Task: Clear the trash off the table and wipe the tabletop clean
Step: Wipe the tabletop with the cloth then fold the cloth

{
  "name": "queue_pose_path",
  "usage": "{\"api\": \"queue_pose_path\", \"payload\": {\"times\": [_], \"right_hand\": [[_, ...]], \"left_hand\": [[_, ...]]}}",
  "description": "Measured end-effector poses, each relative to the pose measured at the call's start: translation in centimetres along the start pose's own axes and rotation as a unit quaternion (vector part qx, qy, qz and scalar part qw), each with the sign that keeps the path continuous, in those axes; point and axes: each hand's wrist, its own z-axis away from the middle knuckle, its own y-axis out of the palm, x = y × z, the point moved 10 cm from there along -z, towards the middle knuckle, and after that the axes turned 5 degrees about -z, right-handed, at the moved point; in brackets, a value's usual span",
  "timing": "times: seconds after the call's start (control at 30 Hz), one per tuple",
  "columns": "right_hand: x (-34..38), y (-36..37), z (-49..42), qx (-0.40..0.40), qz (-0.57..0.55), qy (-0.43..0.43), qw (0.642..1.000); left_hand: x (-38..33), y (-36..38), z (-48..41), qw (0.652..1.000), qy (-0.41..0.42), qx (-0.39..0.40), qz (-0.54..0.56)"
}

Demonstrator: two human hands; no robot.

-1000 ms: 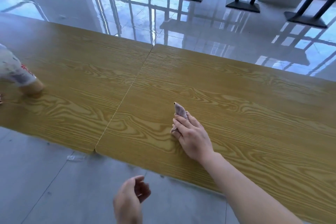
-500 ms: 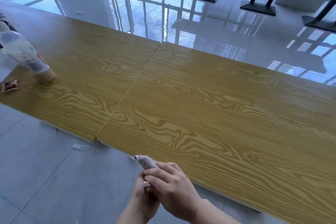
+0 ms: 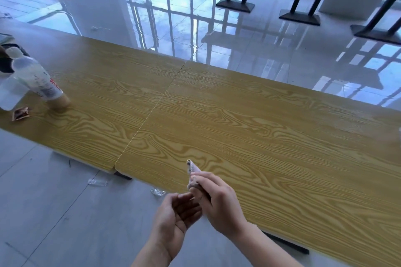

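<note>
Left hand (image 3: pixel 173 212) now apart from wrapper (image 3: pixel 193 176).

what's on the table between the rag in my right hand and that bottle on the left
Head view: only bare wood and the tabletop seam between the rag and the bottle.

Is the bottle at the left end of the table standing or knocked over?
Standing. The bottle rests on its base on the table, cap uppermost; its lean looks like wide-angle distortion.
</note>
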Motion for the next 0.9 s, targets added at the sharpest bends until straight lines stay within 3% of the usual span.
{"api": "queue_pose_path", "payload": {"times": [0.1,0.3,0.47,0.73,0.9], "right_hand": [[-0.7,-2.2,-0.7,-0.013,0.032,0.025,0.999],[-0.6,-5.4,-2.4,0.007,0.057,0.039,0.998],[-0.3,-8.5,-2.1,0.028,0.063,0.031,0.997],[-2.2,-15.7,2.1,-0.025,0.132,0.074,0.988],[-2.6,-18.8,4.8,-0.074,0.149,0.119,0.979]], "left_hand": [[-1.4,1.5,0.5,0.999,0.012,-0.038,-0.027],[-5.1,4.9,1.6,0.966,0.087,-0.068,-0.233],[-4.7,8.7,3.3,0.948,0.120,-0.005,-0.295],[-0.4,16.2,5.6,0.918,0.118,0.090,-0.368],[0.7,21.0,5.8,0.860,0.172,0.183,-0.444]]}}
